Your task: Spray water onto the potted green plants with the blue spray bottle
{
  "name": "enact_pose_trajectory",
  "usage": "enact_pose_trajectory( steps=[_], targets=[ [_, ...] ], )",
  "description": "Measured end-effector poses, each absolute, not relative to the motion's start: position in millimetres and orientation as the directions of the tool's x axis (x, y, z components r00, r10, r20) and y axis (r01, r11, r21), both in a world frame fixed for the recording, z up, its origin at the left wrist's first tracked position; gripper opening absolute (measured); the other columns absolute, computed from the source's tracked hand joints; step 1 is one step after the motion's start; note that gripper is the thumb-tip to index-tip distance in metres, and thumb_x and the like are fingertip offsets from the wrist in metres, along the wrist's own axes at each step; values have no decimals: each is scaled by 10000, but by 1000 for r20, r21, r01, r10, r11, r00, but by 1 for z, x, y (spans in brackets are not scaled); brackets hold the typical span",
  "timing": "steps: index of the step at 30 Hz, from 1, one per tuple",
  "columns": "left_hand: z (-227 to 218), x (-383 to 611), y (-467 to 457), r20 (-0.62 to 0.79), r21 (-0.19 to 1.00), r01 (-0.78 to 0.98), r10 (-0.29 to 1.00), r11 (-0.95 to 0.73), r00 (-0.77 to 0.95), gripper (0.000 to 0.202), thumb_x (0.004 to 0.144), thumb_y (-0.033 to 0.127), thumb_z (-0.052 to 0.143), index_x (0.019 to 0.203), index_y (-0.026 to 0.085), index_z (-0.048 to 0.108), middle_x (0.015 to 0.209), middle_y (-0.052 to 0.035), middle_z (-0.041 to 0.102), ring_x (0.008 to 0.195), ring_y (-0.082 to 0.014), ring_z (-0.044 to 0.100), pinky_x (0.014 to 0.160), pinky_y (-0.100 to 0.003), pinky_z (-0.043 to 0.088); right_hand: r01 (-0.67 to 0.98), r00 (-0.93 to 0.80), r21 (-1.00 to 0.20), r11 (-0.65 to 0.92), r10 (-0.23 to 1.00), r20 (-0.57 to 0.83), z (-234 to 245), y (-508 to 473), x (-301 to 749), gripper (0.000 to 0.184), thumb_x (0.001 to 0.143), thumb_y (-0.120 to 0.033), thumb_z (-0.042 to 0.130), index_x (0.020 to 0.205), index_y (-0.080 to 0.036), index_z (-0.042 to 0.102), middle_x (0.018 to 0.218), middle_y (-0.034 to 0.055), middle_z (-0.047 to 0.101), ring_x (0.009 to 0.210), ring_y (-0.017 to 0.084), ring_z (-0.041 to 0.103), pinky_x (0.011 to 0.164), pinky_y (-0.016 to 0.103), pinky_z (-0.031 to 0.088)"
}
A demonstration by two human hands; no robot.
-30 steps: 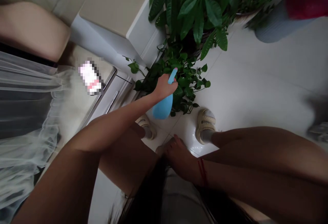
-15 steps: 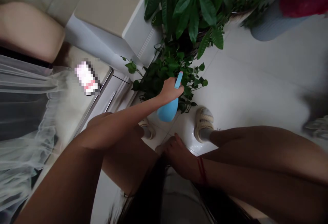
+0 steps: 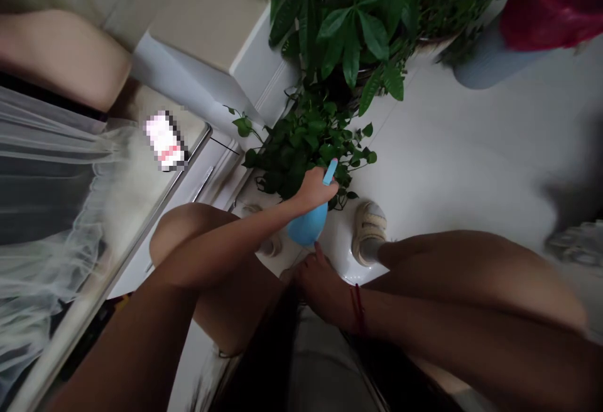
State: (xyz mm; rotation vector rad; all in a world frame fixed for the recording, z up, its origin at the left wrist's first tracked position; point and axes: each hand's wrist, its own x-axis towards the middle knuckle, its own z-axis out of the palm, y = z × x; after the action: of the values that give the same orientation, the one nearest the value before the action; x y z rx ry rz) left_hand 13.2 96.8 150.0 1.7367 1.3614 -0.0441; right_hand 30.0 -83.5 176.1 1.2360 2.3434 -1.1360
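My left hand (image 3: 316,187) is wrapped round the neck of a light blue spray bottle (image 3: 306,227), whose trigger head tilts up past my fingers. The bottle hangs between my feet, just in front of a leafy trailing plant (image 3: 306,142). My right hand (image 3: 323,281), with a red string bracelet (image 3: 358,308) at the wrist, rests low over my lap close to my dark hair. One of its fingers sticks out towards the bottle's base; the others are partly hidden. I see nothing held in it.
A larger broad-leaved plant (image 3: 351,29) stands behind the trailing one. Further right is a grey bin (image 3: 485,60) with a red bag (image 3: 541,16). On the left, a lit phone (image 3: 164,140) lies on a pale surface beside white curtain (image 3: 51,179) and a white cabinet (image 3: 193,192).
My left hand and the spray bottle have moved down, towards my body and away from the trailing plant. The right hand has shifted slightly left. The whole view has moved a little.
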Motion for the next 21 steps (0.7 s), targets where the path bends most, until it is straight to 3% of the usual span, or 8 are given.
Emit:
enact_pose_trajectory(
  steps=[6, 13, 18, 21],
  targets=[
    [130, 3, 68, -461, 599, 801, 818, 0, 345, 136, 934, 66, 677, 891, 160, 765, 936, -87, 824, 969, -254, 810, 938, -310, 616, 761, -643, -503, 409, 579, -501, 182, -84, 31, 252, 1077, -100, 663, 1157, -104, 901, 1085, 201, 882, 1162, 332, 835, 1323, 552, 499],
    [113, 6, 39, -427, 640, 768, 817, -28, 386, 86, 924, 88, 729, 924, 167, 763, 1004, -105, 844, 1000, -264, 822, 982, -325, 633, 732, -680, -447, 515, 505, -531, 178, -83, 24, 305, 1068, -84, 637, 1226, -84, 898, 1147, 247, 881, 1218, 359, 827, 1295, 589, 518],
    [106, 13, 28, -482, 609, 793, 804, 21, 349, 107, 984, 131, 701, 925, 174, 780, 1003, -112, 838, 1015, -276, 827, 963, -336, 640, 708, -702, -437, 554, 488, -519, 174, -85, 18, 336, 1088, -92, 585, 1226, -50, 889, 1215, 290, 863, 1245, 371, 825, 1258, 610, 552],
    [107, 21, 27, -494, 591, 806, 803, 30, 332, 100, 1006, 142, 709, 1015, 142, 809, 1103, -151, 853, 1090, -292, 836, 1002, -345, 646, 709, -704, -447, 546, 505, -499, 166, -87, 14, 364, 1065, -70, 589, 1278, -45, 883, 1300, 305, 845, 1261, 379, 824, 1219, 599, 589]
  ],
)
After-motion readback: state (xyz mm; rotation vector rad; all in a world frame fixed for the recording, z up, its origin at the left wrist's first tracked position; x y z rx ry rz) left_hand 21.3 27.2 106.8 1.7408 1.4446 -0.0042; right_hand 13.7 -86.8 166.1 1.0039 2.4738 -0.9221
